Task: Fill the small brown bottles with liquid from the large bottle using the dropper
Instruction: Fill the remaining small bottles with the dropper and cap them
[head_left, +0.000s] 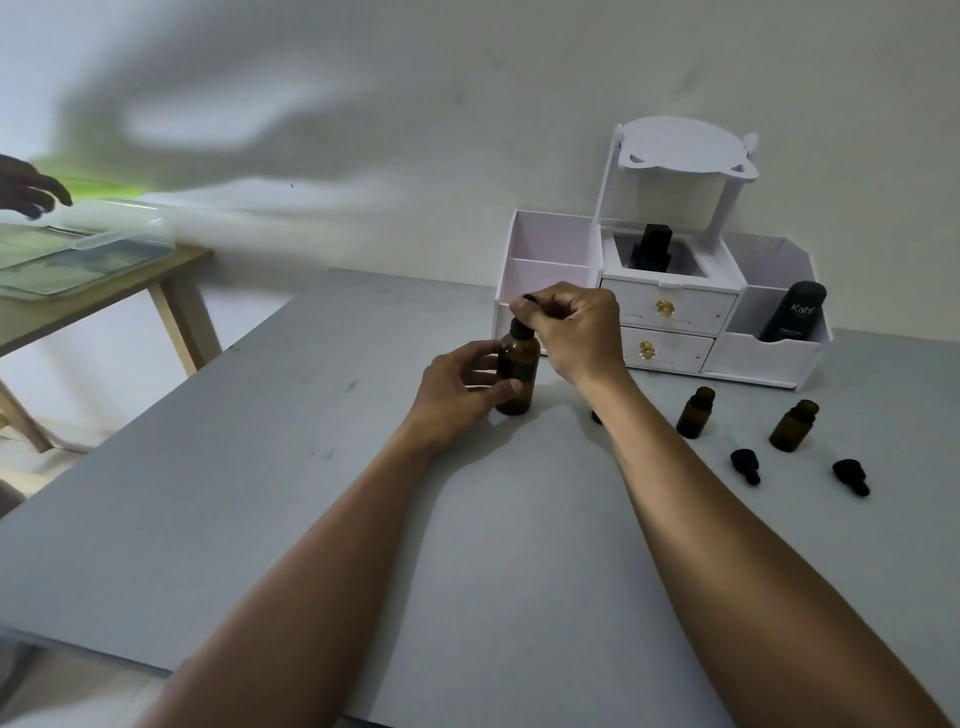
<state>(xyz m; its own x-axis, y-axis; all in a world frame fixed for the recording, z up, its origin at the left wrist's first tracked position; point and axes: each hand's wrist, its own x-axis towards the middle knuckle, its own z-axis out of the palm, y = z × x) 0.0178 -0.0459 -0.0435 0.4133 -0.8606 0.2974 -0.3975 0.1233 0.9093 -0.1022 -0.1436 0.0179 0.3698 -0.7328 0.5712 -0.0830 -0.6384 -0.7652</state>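
The large brown bottle (517, 371) stands upright on the grey table (260, 493). My left hand (462, 384) wraps its body. My right hand (571, 325) pinches the black dropper bulb (521, 312) at the bottle's neck. Two small brown bottles (695, 413) (793, 425) stand uncapped to the right. Their two black dropper caps (745, 466) (851, 477) lie in front of them. A small dark object (596, 417) peeks out from behind my right forearm.
A white desk organiser (670, 312) with two drawers stands behind the bottles, holding a black tube (794, 312) and a black bottle (653, 247). At the far left another person's hand (31, 189) reaches over a wooden side table (104, 291) with clear trays.
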